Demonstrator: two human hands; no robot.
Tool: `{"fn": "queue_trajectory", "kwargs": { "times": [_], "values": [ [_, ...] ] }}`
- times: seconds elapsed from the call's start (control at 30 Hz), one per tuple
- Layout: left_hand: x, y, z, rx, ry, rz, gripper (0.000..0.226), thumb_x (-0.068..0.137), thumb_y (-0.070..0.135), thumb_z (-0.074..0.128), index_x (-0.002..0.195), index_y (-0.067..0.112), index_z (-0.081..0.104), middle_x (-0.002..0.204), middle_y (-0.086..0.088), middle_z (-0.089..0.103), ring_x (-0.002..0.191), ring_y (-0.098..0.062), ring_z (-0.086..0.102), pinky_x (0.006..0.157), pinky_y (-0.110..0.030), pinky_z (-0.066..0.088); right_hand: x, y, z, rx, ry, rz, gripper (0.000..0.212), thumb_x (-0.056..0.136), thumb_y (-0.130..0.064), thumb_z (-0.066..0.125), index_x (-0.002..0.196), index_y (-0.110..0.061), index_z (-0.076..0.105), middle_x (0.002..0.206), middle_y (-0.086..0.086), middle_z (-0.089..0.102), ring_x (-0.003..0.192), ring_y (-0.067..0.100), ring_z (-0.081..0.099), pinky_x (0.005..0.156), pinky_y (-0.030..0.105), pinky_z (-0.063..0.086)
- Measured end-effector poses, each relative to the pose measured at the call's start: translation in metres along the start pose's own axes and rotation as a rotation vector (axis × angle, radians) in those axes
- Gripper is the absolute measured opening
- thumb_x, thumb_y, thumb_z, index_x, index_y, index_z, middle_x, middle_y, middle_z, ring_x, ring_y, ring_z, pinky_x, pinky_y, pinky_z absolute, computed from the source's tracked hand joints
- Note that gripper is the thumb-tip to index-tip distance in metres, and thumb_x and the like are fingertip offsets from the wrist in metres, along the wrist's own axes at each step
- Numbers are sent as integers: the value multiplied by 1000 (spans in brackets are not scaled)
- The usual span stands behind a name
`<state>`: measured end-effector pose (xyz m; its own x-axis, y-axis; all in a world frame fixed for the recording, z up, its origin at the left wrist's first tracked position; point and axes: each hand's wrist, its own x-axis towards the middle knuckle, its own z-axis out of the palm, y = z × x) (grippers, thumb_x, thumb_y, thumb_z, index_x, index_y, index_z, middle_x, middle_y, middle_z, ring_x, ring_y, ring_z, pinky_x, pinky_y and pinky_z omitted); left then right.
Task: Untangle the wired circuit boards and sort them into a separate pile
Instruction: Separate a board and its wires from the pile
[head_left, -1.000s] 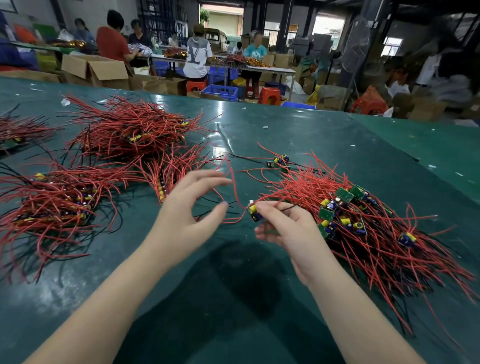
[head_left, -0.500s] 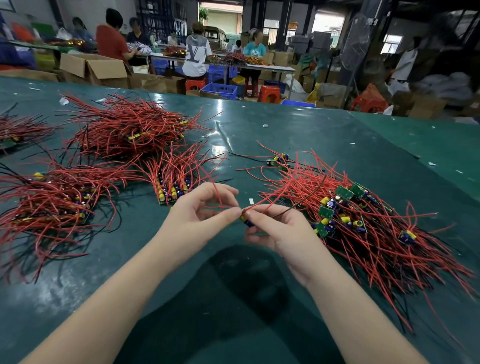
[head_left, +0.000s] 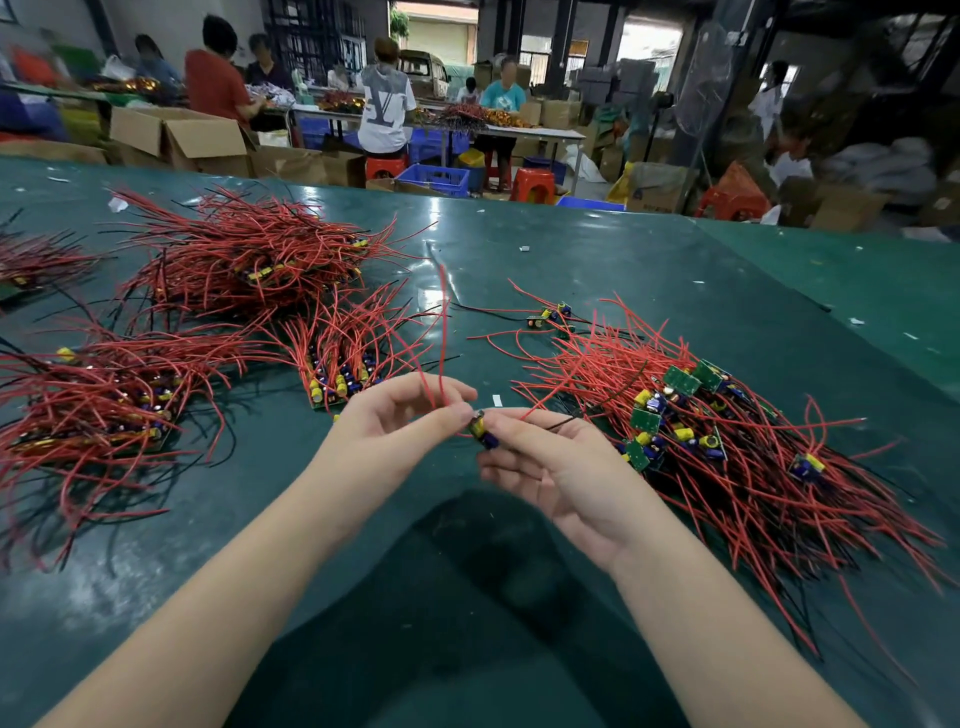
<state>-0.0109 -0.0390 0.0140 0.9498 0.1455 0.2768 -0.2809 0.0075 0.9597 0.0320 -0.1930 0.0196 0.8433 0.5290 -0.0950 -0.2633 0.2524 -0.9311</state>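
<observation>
While both hands (head_left: 395, 431) (head_left: 550, 462) pinch one wired board (head_left: 482, 431) — grip narrow — tangled piles (head_left: 727, 441) (head_left: 343, 358) flank them.

The counter (head_left: 597, 270) is a dark teal green with pale glare patches. The wire heaps (head_left: 244, 265) on it are bright red threaded with a few black strands. In the tangled pile (head_left: 727, 441) the circuit boards (head_left: 681, 380) are green, studded with yellow and blue parts. Behind stand brown cardboard boxes (head_left: 176, 137), a blue crate (head_left: 436, 179) and red stools (head_left: 532, 184).
</observation>
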Motion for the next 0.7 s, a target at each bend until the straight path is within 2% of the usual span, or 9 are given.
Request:
{"fn": "queue_trajectory", "kwargs": {
  "times": [0.13,0.27,0.4,0.5,0.7],
  "values": [
    [1,-2,0,-62,54,-22,29,70,29,66,87,5,64,85,-3,67,85,-14,61,83,-28,50,0,-1,0,84,-31,7,9,67,-16,70,70,-16,79,70,1,71,61,12,68,61,21,55],
    [1,1,-1,-118,79,-29,34,67,33,69,89,8,66,80,-3,66,71,-13,61,69,-21,52,-1,-2,-1,61,-65,-1,11,66,-18,71,73,-17,79,71,2,72,62,12,68,62,20,55],
    [2,1,0,-105,169,-14,23,68,30,70,83,12,69,68,4,67,59,-6,60,55,-14,47,-2,-1,-1,44,-114,18,12,66,-17,71,75,-15,79,71,3,71,61,13,68,62,21,55],
    [2,1,-1,-105,194,-25,19,66,30,72,79,16,71,65,5,66,56,-4,58,53,-13,46,-3,-2,-1,28,-141,22,12,66,-16,71,75,-14,79,71,3,71,62,13,68,63,22,56],
    [2,5,0,-265,105,-116,7,67,25,69,67,19,73,66,5,66,56,-2,58,53,-10,47,-1,-2,0,89,-125,73,9,68,-17,71,73,-12,78,69,3,69,61,14,68,61,22,55]
  ]
}}
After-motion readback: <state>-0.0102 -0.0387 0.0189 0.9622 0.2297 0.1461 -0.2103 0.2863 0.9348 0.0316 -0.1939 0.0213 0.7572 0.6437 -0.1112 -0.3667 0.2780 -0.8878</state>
